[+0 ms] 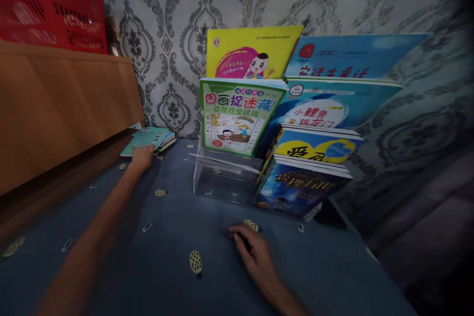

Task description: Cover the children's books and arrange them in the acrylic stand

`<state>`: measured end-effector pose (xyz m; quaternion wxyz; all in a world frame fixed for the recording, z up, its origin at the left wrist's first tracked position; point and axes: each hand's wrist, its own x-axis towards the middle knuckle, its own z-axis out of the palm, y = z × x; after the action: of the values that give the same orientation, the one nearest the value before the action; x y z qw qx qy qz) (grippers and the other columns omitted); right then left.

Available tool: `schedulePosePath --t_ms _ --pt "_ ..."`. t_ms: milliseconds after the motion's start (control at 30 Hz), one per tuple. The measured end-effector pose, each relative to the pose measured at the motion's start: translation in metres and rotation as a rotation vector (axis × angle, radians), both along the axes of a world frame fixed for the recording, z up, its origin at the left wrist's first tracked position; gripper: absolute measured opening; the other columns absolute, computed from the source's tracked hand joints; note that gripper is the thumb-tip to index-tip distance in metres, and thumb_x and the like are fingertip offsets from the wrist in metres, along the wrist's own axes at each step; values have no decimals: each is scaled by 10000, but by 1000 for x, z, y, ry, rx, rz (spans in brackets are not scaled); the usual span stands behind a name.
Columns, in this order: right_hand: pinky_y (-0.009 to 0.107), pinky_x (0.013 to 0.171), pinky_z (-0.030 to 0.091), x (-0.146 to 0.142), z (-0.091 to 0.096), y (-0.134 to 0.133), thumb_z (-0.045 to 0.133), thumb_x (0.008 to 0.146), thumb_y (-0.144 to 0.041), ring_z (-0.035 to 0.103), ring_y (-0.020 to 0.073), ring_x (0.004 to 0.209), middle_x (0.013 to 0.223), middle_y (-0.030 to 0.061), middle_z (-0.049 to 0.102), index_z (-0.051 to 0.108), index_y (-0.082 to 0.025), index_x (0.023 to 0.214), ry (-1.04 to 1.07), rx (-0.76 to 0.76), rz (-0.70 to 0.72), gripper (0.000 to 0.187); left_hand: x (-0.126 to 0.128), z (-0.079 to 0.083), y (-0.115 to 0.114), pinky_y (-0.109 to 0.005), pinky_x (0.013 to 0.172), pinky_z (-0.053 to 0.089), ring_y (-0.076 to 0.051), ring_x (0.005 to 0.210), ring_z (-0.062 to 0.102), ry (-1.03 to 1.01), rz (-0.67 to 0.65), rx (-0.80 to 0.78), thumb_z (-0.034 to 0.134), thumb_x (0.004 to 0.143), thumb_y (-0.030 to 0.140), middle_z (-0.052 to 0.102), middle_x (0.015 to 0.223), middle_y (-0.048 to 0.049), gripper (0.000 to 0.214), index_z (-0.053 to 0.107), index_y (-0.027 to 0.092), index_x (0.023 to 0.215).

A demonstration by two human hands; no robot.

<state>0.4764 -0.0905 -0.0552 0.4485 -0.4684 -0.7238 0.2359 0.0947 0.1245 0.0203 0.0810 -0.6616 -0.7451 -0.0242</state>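
Note:
At the far left of the desk, my left hand (143, 156) is closed at the near edge of a thin teal book (148, 138). That book lies flat over a small pile of other books (168, 141). Part of my left hand's grip is hidden. My right hand (255, 253) rests near the desk's middle, loosely curled, thumb and forefinger apart, holding nothing. In front of it is a clear acrylic book rack (218, 188). A green picture book (237, 121) stands on the rack's left side, and a dark blue book (296, 190) at the lower right.
Behind stand a yellow book (237, 49), a blue book (355, 54), a teal book (365, 101) and a blue-yellow book (318, 145). A wooden cabinet (66, 108) bearing a red basket (77, 15) bounds the left. Patterned wallpaper (177, 39) covers the back wall.

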Motion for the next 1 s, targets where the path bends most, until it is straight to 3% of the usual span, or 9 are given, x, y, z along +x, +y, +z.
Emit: schedulePosePath --t_ms 133,367,567,700,833,1000 --pt "336 685 565 -1 2 0 480 967 -330 718 240 770 819 75 739 736 -234 930 -10 2 13 276 11 1 -21 -666 1023 386 -457 1158 651 0 -14 -54 376 965 227 670 1220 -323 520 507 62 1440" --pt "357 713 570 1 -2 2 495 966 -366 718 244 780 836 71 740 733 -241 919 13 -16 42 274 42 13 -60 -660 930 456 -493 1108 670 64 -78 -159 487 944 233 692 1117 -364 394 706 11 1185" --pt "368 708 574 1 -8 3 500 973 -435 720 256 810 861 76 746 740 -246 928 21 -39 -1 309 81 13 -106 -623 837 514 -492 1050 695 110 -248 -289 514 840 69 718 1044 -356 306 765 11 1007" --pt "377 739 578 2 -6 3 498 975 -421 726 258 821 877 79 752 741 -248 938 1 -44 37 300 103 11 -135 -502 828 546 -412 972 735 48 -431 -375 613 853 191 764 925 -253 195 794 119 849" --pt "376 704 582 2 -4 3 500 967 -404 733 268 829 893 87 759 742 -246 943 1 -61 23 291 100 16 -120 -388 823 550 -327 972 739 -48 -503 -398 676 847 493 790 999 -116 284 780 247 944" --pt "379 727 579 0 0 0 506 968 -392 730 264 815 865 82 754 740 -244 943 -5 -37 33 279 55 12 -69 -447 927 512 -387 1254 615 -46 -215 -254 501 944 489 634 1376 -226 485 628 171 1288"
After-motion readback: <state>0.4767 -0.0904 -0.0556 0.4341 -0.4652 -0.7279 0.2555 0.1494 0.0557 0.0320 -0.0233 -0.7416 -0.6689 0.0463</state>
